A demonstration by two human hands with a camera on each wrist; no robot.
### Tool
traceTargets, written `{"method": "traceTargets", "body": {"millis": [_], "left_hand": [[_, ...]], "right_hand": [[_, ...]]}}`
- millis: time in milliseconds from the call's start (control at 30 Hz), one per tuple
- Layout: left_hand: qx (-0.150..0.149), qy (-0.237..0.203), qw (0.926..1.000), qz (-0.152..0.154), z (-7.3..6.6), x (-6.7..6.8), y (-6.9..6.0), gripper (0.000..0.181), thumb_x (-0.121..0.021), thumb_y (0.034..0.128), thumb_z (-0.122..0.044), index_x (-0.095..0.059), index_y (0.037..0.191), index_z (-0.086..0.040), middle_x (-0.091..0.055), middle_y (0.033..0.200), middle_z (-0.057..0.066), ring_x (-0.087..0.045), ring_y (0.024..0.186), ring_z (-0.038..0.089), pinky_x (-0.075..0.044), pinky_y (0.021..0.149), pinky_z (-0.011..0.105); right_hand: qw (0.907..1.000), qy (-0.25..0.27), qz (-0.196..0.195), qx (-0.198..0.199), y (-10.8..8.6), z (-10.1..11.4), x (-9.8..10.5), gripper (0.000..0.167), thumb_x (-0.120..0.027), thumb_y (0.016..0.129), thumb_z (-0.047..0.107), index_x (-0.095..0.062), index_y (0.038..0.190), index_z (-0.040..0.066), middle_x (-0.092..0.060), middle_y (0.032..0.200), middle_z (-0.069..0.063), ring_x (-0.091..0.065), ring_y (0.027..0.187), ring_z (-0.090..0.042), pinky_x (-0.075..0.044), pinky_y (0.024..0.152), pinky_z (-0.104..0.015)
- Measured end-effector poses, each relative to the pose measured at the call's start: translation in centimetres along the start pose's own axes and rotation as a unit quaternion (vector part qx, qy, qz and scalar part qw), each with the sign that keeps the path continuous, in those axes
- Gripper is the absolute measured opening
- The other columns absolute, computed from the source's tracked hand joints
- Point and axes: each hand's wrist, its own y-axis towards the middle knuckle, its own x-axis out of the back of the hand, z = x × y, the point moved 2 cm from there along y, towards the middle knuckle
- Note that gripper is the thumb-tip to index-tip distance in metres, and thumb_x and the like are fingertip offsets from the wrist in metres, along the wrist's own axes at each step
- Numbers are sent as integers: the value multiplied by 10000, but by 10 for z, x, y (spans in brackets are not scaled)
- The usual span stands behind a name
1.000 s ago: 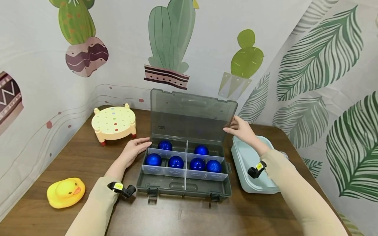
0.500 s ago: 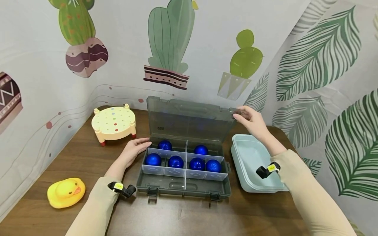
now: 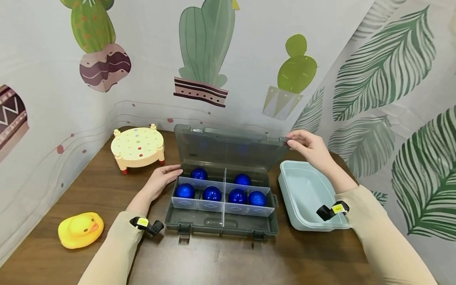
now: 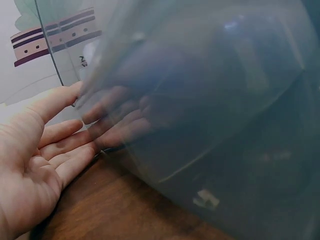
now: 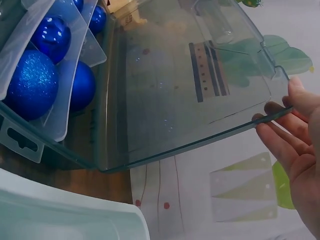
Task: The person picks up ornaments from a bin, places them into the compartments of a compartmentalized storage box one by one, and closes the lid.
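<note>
A translucent grey divided plastic box (image 3: pixel 236 225) stands on the table with its lid (image 3: pixel 231 148) raised and leaning over the back row. Several blue balls (image 3: pixel 185 190), some glossy, some matte or glittery, sit in its rear and middle compartments between clear dividers (image 3: pixel 203 205); the front row holds none. My right hand (image 3: pixel 310 147) pinches the lid's upper right corner between thumb and fingers, plain in the right wrist view. At the box's left rear corner rests my left hand (image 3: pixel 159 183), fingers fairly straight and touching the side. Its view through the plastic (image 4: pixel 210 115) is blurred.
A light blue tub (image 3: pixel 295 213) stands close to the box's right side, beneath my right forearm. A yellow rubber duck (image 3: pixel 80 230) lies at the left front. Behind it is a small cream round stool-like toy (image 3: pixel 137 148). A patterned cloth backdrop (image 3: pixel 149 47) rises behind the table.
The lid has tilted forward and down from near upright. My right hand has moved right along with the lid's corner, its forearm shifting right too. My left hand has stayed put.
</note>
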Motion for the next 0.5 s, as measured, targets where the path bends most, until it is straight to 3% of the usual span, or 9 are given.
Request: {"method": "traceTargets", "body": {"millis": [133,333,500], "left_hand": [[34,-77,10000,49,-2,-1,-1,595,-598,984,-226,-381,1468,43,-367,1536,210,-392,1384,285,-436,1057,237],[39,-143,9999,75,-3,-1,-3,599,-580,994,-241,-364,1479,38,-349,1548,205,-372,1400,289,-438,1047,211],[-51,-98,9999,94,-3,1,-3,607,-566,1001,-279,-368,1474,46,-362,1541,205,-376,1397,293,-439,1037,199]], "right_hand": [[9997,-200,124,-65,-8,1,2,236,-617,967,130,-642,1174,19,-632,970,255,-628,853,71,-503,721,-104],[9998,125,177,32,-24,6,-2,190,-629,950,80,-640,1114,-15,-681,949,196,-638,846,43,-516,702,-136],[9993,272,210,174,-42,7,-8,178,-619,941,26,-646,1109,-28,-652,995,242,-631,869,44,-514,739,-114]]}}
